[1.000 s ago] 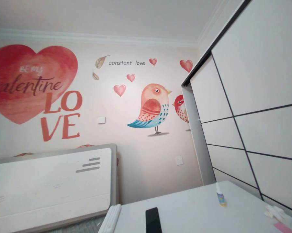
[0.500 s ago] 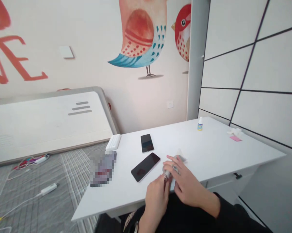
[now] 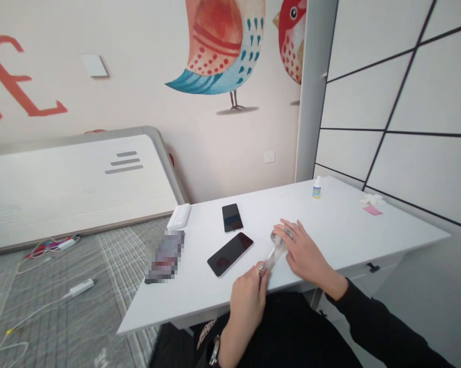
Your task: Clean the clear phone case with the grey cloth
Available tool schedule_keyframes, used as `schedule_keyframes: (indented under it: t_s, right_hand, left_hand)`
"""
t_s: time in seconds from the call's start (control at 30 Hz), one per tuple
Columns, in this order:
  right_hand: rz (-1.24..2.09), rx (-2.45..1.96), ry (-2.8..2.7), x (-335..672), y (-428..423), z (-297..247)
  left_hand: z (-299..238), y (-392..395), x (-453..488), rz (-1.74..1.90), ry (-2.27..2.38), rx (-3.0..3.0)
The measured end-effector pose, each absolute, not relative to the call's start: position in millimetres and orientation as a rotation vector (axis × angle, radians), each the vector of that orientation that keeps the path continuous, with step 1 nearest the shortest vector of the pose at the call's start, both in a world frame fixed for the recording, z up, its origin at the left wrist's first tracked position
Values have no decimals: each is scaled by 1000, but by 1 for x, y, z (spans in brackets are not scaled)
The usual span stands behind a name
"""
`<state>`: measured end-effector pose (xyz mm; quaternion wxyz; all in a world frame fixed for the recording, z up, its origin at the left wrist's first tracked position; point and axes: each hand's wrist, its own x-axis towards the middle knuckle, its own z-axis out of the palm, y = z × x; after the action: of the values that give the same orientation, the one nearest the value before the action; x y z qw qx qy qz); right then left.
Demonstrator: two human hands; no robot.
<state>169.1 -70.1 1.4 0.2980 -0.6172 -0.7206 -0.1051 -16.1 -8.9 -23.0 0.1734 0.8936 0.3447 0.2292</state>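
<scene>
On the left a white headboard [image 3: 77,179] leans at the wall, with cables [image 3: 50,245] on the grey bedding. Along the white tabletop [image 3: 349,230] lie a white case [image 3: 179,216], a blurred-out item [image 3: 164,255], a small dark phone [image 3: 232,217] and a larger phone [image 3: 230,253]. The left hand [image 3: 249,301] has its grip pinched on the near end of a clear film strip [image 3: 273,253]; the right hand [image 3: 305,251] lies flat, fingers together, pressing the far end down. Farther right stand a small dropper bottle [image 3: 317,187] and a pink slip [image 3: 373,210].
</scene>
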Motion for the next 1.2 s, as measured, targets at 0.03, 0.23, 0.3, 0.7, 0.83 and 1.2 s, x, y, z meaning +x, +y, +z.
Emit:
schedule_keyframes:
  t_s: [0.03, 0.23, 0.3, 0.7, 0.83, 1.2]
  right_hand:
    - [-255, -1617, -1929, 169, -71, 1]
    - [-238, -1634, -1953, 172, -73, 1]
    - [-247, -1659, -1863, 170, -73, 0]
    - [-263, -1546, -1980, 173, -71, -6]
    - [-311, -1553, -1961, 167, -73, -3]
    - [-265, -1524, -1939, 165, -56, 6]
  left_hand:
    - [-23, -9, -16, 650, 969, 2531]
    - [-24, -8, -17, 653, 958, 2518]
    - [-25, -8, -17, 649, 966, 2512]
    - [-28, -7, -17, 698, 925, 2485]
    - [-26, -8, -17, 693, 920, 2487]
    - [-26, -7, -16, 687, 945, 2495]
